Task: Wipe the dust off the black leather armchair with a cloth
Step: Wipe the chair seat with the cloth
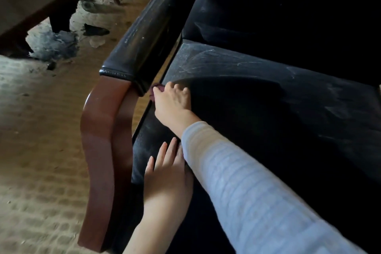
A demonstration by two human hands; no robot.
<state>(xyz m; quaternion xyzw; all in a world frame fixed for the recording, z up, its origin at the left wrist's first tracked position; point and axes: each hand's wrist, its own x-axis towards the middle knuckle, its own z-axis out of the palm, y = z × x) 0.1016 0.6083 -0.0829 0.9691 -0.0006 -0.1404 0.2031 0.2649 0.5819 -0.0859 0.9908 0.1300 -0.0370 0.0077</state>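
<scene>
The right hand [172,101] reaches across the armchair [288,16] to the left edge of the seat [268,99], with its fingers curled down over the cloth [157,88]. The cloth is a dark maroon wad, mostly hidden under the palm. Only a bit shows at the hand's far left, just below the armrest [144,33]. A pale striped sleeve [247,192] covers that arm.

The left hand [167,171] lies nearer the person, just beneath the right wrist. It rests flat on the seat's front left corner, fingers straight and close together, holding nothing. To its left stands the wooden arm [99,140], then carpet [41,150]. Beyond and to the right of the right hand, the seat carries grey dust streaks [206,55].
</scene>
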